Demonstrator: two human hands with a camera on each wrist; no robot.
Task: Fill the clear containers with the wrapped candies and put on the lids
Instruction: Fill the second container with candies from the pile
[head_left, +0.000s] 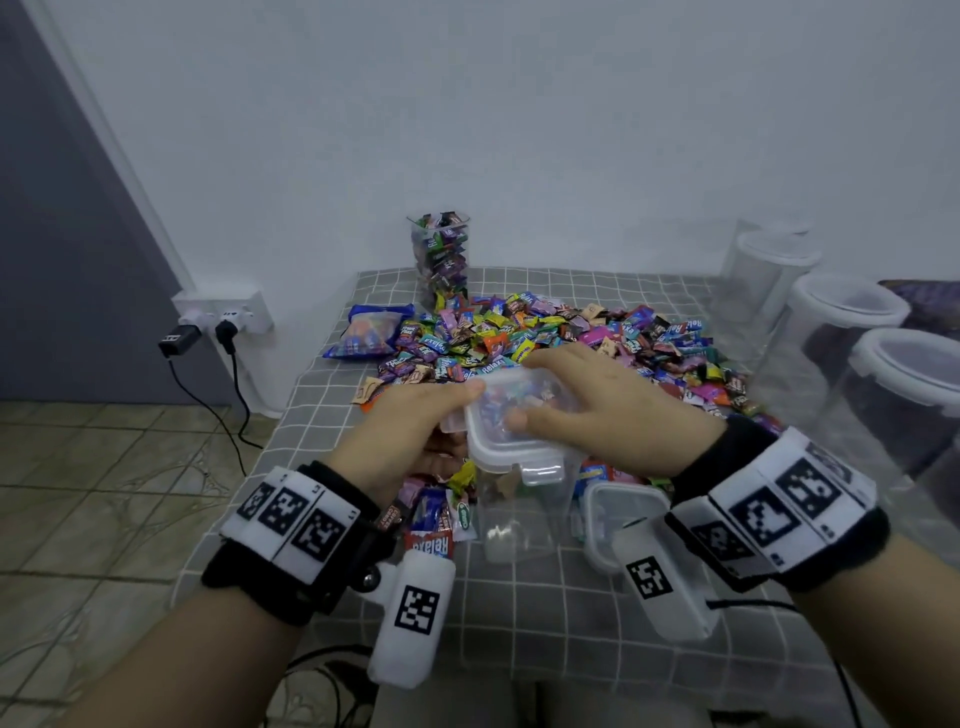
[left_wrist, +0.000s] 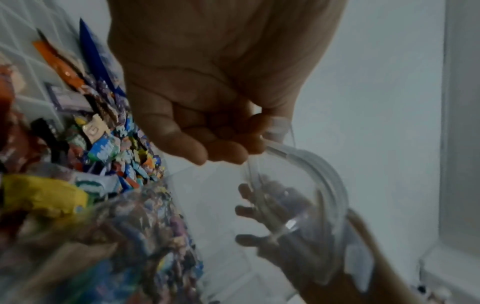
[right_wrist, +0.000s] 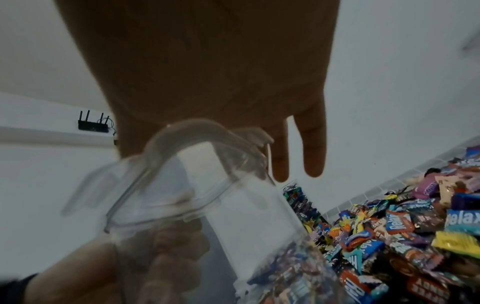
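Both hands (head_left: 410, 431) press a lid (head_left: 511, 421) onto the candy-filled container (head_left: 519, 512).

Your left hand (left_wrist: 207, 98) pinches the clear lid (left_wrist: 311, 164) by its edge tab; wrapped candies (left_wrist: 109, 148) lie heaped beside it

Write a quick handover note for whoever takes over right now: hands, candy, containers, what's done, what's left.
Left hand pinches a side clip of the lid.
Right hand lies flat on that lid, on the container in front.
Done: filled container at the back, no lid on it.
Left: snap this lid's clips; fill the empty containers on the right from the candy pile.
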